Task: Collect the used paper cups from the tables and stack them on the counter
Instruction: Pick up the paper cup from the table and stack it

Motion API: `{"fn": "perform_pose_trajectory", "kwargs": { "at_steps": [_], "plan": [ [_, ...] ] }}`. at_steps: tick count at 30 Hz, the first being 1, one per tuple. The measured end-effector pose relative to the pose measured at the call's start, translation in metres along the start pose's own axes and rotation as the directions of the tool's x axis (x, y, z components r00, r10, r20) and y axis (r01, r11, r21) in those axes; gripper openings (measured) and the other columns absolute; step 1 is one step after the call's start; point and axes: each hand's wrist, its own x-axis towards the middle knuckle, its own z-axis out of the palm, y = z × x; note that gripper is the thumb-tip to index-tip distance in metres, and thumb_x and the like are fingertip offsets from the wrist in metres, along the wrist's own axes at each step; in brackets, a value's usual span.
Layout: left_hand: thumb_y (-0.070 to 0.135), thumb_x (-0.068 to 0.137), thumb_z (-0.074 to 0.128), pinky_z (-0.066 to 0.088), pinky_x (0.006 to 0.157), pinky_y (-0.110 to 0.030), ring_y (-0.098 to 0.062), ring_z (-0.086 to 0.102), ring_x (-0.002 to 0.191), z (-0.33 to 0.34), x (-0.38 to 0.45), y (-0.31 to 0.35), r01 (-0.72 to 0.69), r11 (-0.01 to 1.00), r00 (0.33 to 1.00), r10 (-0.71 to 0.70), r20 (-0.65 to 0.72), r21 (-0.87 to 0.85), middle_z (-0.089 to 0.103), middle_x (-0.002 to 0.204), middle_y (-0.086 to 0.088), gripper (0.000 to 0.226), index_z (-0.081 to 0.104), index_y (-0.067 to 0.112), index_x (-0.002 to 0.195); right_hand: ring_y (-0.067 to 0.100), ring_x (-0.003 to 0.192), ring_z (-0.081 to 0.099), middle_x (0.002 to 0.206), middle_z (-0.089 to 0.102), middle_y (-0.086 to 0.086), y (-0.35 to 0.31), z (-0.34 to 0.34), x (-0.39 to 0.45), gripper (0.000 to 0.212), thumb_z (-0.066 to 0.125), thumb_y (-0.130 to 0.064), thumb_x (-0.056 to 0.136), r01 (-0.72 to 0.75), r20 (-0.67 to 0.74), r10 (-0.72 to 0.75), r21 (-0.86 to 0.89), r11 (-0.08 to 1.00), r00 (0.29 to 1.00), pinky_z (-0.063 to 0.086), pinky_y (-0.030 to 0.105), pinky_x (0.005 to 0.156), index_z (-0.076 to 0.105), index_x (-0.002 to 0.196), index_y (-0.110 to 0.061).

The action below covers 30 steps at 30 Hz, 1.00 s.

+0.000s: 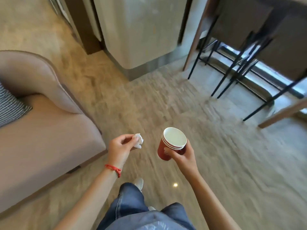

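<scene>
**Hands full above the floor**

Right hand (183, 157) wrapped around a nested stack of red paper cups (172, 144), three white rims showing, stack tilted a little leftward, held in the air over the beige floor (216, 146). Left hand (119, 146) pinching a crumpled white tissue (138, 140) between fingertips, red string bracelet (113, 169) at the wrist. Pink armchair (41, 130) with a checked cushion (10, 107) to the left. Black-legged stools (240, 67) under a bench (282, 112) at upper right. Blue jeans (132, 209) below.
</scene>
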Motion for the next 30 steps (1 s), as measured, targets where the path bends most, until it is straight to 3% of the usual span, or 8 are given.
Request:
{"fn": "perform_pose_trajectory", "kwargs": {
  "at_steps": [7, 11, 14, 21, 30],
  "plan": [
    [0.002, 0.080, 0.068, 0.054, 0.057, -0.017, -0.013, 0.069, 0.059, 0.062, 0.071, 0.024, 0.017, 0.994, 0.943, -0.052, 0.328, 0.108, 0.074, 0.066, -0.002, 0.004, 0.069, 0.000, 0.077, -0.006, 0.086, 0.064, 0.101, 0.067, -0.009, -0.018, -0.023, 0.020, 0.053, 0.080, -0.001, 0.068, 0.028, -0.385, 0.006, 0.084, 0.996, 0.923, 0.048, 0.011, 0.071, 0.055, 0.105, -0.029],
    [0.002, 0.079, 0.069, 0.054, 0.057, -0.017, -0.013, 0.068, 0.058, 0.098, 0.100, 0.036, -0.003, 0.989, 0.882, -0.067, 0.466, 0.149, 0.073, 0.065, -0.001, 0.008, 0.070, 0.006, 0.072, -0.008, 0.083, 0.063, 0.103, 0.066, -0.003, -0.027, -0.034, 0.028, 0.053, 0.079, 0.001, 0.068, 0.060, -0.528, 0.015, 0.125, 0.990, 0.849, 0.047, 0.009, 0.069, 0.055, 0.110, -0.021],
    [0.001, 0.078, 0.069, 0.054, 0.057, -0.017, -0.013, 0.068, 0.059, 0.126, 0.113, 0.044, 0.002, 0.989, 0.832, -0.083, 0.549, 0.147, 0.074, 0.068, -0.002, 0.009, 0.070, 0.007, 0.071, -0.010, 0.077, 0.062, 0.099, 0.065, -0.004, -0.033, -0.044, 0.034, 0.051, 0.079, 0.002, 0.068, 0.070, -0.610, 0.022, 0.127, 0.989, 0.792, 0.047, 0.008, 0.066, 0.054, 0.103, -0.025],
    [0.001, 0.078, 0.070, 0.054, 0.057, -0.018, -0.012, 0.068, 0.061, 0.194, 0.144, 0.047, 0.009, 0.985, 0.763, -0.119, 0.635, 0.175, 0.074, 0.069, 0.001, 0.007, 0.070, 0.006, 0.073, -0.008, 0.079, 0.063, 0.099, 0.066, -0.002, -0.040, -0.083, 0.069, 0.053, 0.080, 0.002, 0.066, 0.094, -0.696, 0.033, 0.144, 0.985, 0.717, 0.048, 0.010, 0.067, 0.055, 0.108, -0.019],
    [-0.001, 0.079, 0.068, 0.055, 0.056, -0.018, -0.008, 0.068, 0.058, 0.318, 0.191, 0.055, -0.005, 0.987, 0.765, -0.101, 0.636, 0.163, 0.073, 0.065, 0.005, 0.006, 0.068, 0.005, 0.076, -0.006, 0.087, 0.064, 0.098, 0.068, -0.011, -0.056, -0.181, 0.158, 0.053, 0.083, -0.005, 0.066, 0.111, -0.682, -0.016, 0.096, 0.989, 0.732, 0.049, 0.011, 0.072, 0.057, 0.104, -0.029]
  ]
}}
